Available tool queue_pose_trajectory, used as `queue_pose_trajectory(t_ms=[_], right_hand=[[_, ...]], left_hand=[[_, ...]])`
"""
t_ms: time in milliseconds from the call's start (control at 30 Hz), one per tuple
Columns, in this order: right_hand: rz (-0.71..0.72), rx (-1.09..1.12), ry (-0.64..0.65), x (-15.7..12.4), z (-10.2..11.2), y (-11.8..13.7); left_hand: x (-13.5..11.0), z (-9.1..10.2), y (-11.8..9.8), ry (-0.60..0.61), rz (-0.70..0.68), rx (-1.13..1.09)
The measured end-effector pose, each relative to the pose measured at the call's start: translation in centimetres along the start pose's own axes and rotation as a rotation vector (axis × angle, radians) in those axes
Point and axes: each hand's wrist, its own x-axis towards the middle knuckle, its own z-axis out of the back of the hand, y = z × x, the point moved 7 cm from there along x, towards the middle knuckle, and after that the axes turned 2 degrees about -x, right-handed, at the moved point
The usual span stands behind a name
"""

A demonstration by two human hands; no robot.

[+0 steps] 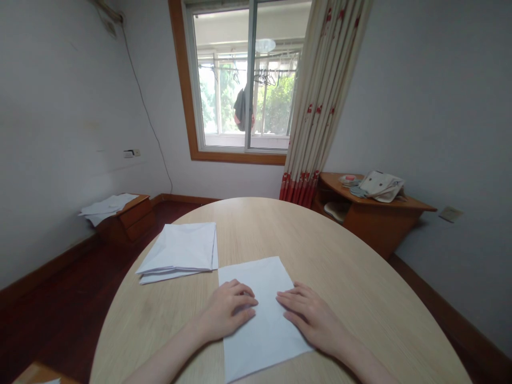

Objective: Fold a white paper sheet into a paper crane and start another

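A white sheet of paper [264,336] lies flat on the round wooden table [344,282], slightly turned. On its left part rests my left hand [229,309], fingers stretched toward the middle and slightly bent. My right hand [308,314] lies across the sheet's right edge, its fingers extended inward over the paper. A gap of bare paper separates the fingertips of both hands, and neither hand grips anything. Beyond my left hand, a stack of folded white paper [184,245] sits near the table's left edge.
A low wooden cabinet [138,218] with papers on top stands at the left wall. To the right, a wooden corner desk [372,213] carries a cloth bag [382,185]. A patterned curtain [320,101] hangs beside the window [224,96]. The table's rounded edge curves around the work area.
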Motion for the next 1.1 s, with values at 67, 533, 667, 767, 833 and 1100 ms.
queue_pose_trajectory(t_ms=[67,533,667,767,833,1100], right_hand=[[0.033,0.002,-0.019,0.0,0.3,0.4],[0.192,0.068,-0.03,-0.2,-0.1,2.4],[0.129,0.037,0.02,-0.3,-0.7,1.6],[0.095,0.029,0.091,-0.3,-1.2,1.2],[0.075,0.035,0.134,-0.3,-1.5,1.0],[-0.011,0.115,0.238,-0.2,-2.1,0.6]], left_hand=[[0.0,0.0,0.2,-0.007,0.004,0.022],[-0.5,-1.2,1.3,0.171,0.008,0.107],[-0.3,-1.1,0.8,0.1,-0.046,0.182],[-0.1,-1.2,0.8,0.045,-0.088,0.188],[-0.1,-1.5,1.1,0.037,-0.093,0.179],[-0.2,-1.4,1.3,0.075,-0.033,0.058]])
